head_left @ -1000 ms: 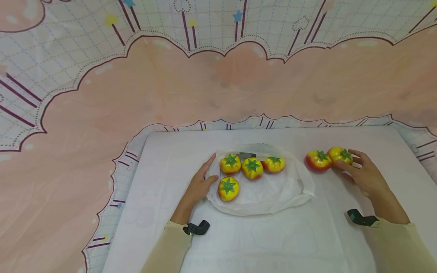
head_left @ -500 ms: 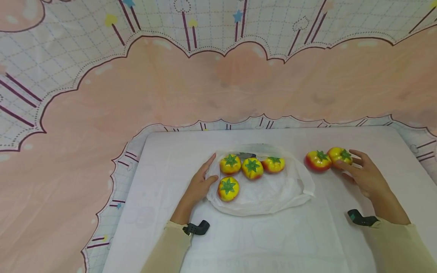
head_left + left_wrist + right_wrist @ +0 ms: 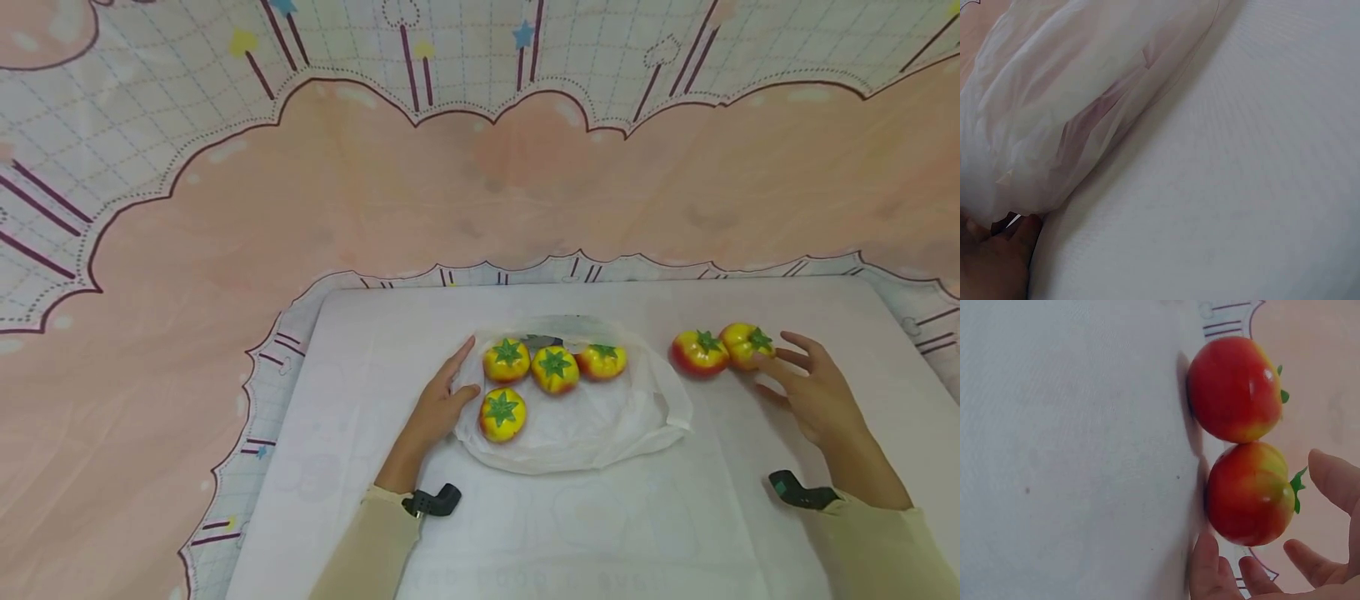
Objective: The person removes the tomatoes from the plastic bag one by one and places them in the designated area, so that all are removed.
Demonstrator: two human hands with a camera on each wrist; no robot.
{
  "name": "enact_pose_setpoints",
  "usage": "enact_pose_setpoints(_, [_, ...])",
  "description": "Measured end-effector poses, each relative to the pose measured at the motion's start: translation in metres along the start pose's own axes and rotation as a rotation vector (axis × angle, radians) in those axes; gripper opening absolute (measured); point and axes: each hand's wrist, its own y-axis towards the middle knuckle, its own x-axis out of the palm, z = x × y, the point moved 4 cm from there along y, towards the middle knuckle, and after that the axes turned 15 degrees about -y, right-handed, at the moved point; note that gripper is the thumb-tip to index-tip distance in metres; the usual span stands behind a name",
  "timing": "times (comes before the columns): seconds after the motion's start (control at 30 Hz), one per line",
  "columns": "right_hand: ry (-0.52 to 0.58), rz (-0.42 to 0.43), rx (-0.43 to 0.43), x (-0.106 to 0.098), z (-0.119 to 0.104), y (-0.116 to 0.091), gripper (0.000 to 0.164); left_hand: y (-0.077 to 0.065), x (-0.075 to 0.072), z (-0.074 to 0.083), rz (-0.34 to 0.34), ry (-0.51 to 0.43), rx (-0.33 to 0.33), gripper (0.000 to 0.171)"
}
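Observation:
Glossy red-and-yellow tomatoes with green star-shaped tops are in two groups. Several, among them a front one [image 3: 502, 415], sit within a white plastic bag [image 3: 592, 446] whose mouth is spread wide. Straight fingers of my left hand [image 3: 433, 410] lie along the bag's left edge, thumb at its rim; in the left wrist view the bag's side [image 3: 1085, 81] hides most of them. Right of the bag, two tomatoes touch side by side, the left one [image 3: 693, 358] and the right one [image 3: 741, 343]. My right hand [image 3: 821, 396] is spread beside the right one [image 3: 1247, 500], fingertips just off it.
A white table [image 3: 585, 533] carries everything, its back edge meeting a patterned cloth backdrop [image 3: 525, 200]. Inside the bag's back part shows a dark grey patch [image 3: 543, 341]. Black wrist cameras sit at the left cuff [image 3: 433, 501] and right cuff [image 3: 802, 492].
My right hand has drawn back slightly to the right and toward me, away from the right-hand tomato, which stays in place. The left hand and the bag have not moved.

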Motion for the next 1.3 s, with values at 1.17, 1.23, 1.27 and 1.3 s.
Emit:
enact_pose_setpoints(1.17, [-0.215,0.027,-0.227,0.03,-0.094,-0.054,0.076,-0.002,0.0,0.002,0.006,0.001,0.006,0.072])
enact_pose_setpoints(1.23, [-0.223,0.016,-0.275,0.036,-0.1,-0.057,0.073,-0.001,0.0,0.001,0.007,0.003,0.005,0.072])
enact_pose_setpoints(1.27, [-0.221,0.011,-0.3,0.038,-0.103,-0.058,0.071,-0.001,0.0,0.001,0.009,0.004,-0.002,0.072])
enact_pose_setpoints(1.3, [-0.217,0.003,-0.321,0.041,-0.106,-0.06,0.07,-0.001,0.0,0.001,0.009,0.004,-0.002,0.072])
